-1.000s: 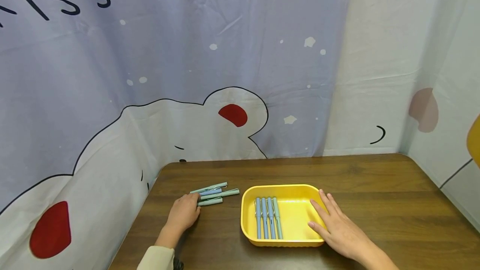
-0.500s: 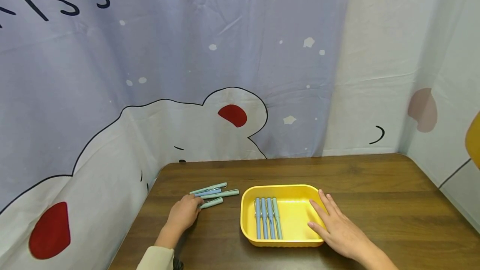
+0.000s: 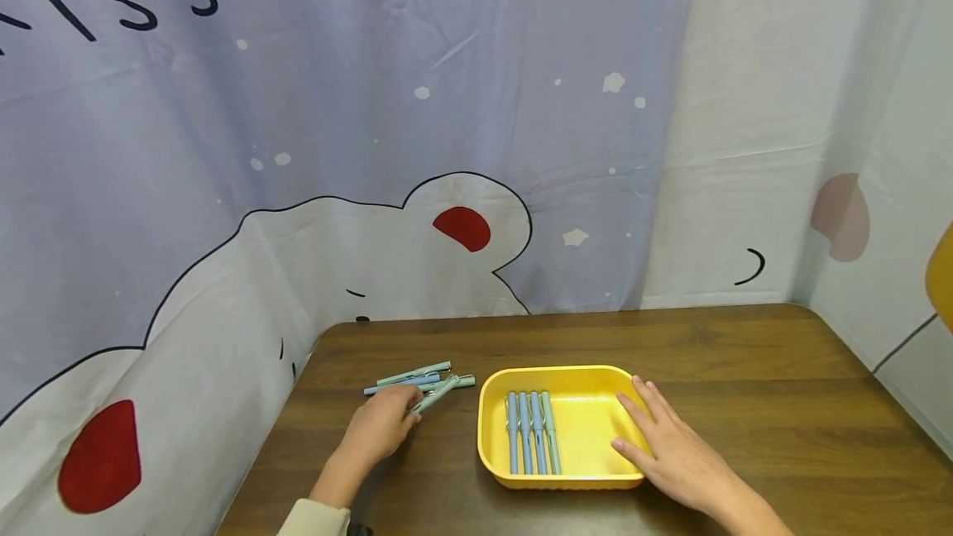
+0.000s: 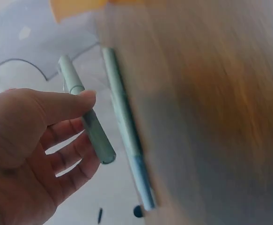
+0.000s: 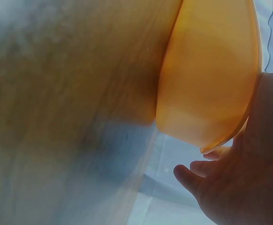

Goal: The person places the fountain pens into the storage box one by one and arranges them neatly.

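My left hand [image 3: 381, 424] pinches a green pen [image 4: 95, 129] between thumb and fingers, tilted up above the other pens. Close behind it on the table lie another green pen [image 3: 466, 381], a blue pen [image 3: 372, 390] and a further green one at the back. In the left wrist view the pinched pen is apart from the ones lying down. My right hand [image 3: 681, 453] rests with spread fingers on the right rim of a yellow tray [image 3: 566, 483]. Inside the tray, on its left side, several blue pens [image 3: 524, 437] and one green pen [image 3: 551, 434] stand side by side in a row.
The brown wooden table [image 3: 782, 387] reaches back to a printed curtain [image 3: 372, 147]. Within the tray, bare yellow floor shows right of the row. Wood surface separates the loose pens from the tray's left wall.
The nearest green pen, lying flat earlier, is now lifted and tilted in my left hand, which has shifted slightly right. More of the blue pen shows. My right hand and the tray stay put.
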A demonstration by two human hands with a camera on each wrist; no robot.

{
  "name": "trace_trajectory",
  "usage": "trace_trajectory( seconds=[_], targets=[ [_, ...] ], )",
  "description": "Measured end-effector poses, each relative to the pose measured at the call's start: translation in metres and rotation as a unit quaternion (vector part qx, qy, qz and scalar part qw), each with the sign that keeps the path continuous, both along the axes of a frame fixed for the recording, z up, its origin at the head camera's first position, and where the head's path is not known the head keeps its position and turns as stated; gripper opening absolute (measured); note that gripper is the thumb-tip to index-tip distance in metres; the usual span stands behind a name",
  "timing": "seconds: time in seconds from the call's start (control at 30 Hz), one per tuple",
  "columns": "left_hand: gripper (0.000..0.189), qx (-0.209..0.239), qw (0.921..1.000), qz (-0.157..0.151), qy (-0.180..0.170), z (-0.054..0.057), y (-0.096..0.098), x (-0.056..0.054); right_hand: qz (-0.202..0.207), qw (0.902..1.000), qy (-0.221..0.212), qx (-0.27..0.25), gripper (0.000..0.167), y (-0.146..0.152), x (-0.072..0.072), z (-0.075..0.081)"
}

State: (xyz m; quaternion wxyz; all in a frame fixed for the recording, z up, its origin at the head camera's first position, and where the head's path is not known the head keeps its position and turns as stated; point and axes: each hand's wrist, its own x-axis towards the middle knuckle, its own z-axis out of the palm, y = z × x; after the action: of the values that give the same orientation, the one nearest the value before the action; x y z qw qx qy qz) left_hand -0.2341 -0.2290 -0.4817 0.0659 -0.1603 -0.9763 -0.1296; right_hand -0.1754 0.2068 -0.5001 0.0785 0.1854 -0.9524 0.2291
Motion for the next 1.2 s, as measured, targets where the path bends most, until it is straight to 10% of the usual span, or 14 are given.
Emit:
trace_trajectory(
  seconds=[0.47,0.77,1.0,1.2],
  targets=[
    [0.024,0.165,0.9826,-0.033,-0.078,0.012,0.027,0.011,0.009,0.9995,0.029,0.000,0.058,0.007,-0.005,-0.001],
    [0.042,0.291,0.9415,-0.037,-0.166,0.015,0.041,0.015,0.024,0.9990,0.038,0.005,0.059,0.009,-0.005,-0.003],
    [0.035,0.420,0.8734,-0.065,-0.237,0.016,0.061,0.019,0.021,0.9994,0.025,0.007,0.061,0.009,-0.004,-0.003],
    [0.032,0.426,0.8752,-0.060,-0.222,0.018,0.077,0.021,0.022,0.9994,0.024,0.007,0.061,0.009,-0.004,-0.004]
  ],
)
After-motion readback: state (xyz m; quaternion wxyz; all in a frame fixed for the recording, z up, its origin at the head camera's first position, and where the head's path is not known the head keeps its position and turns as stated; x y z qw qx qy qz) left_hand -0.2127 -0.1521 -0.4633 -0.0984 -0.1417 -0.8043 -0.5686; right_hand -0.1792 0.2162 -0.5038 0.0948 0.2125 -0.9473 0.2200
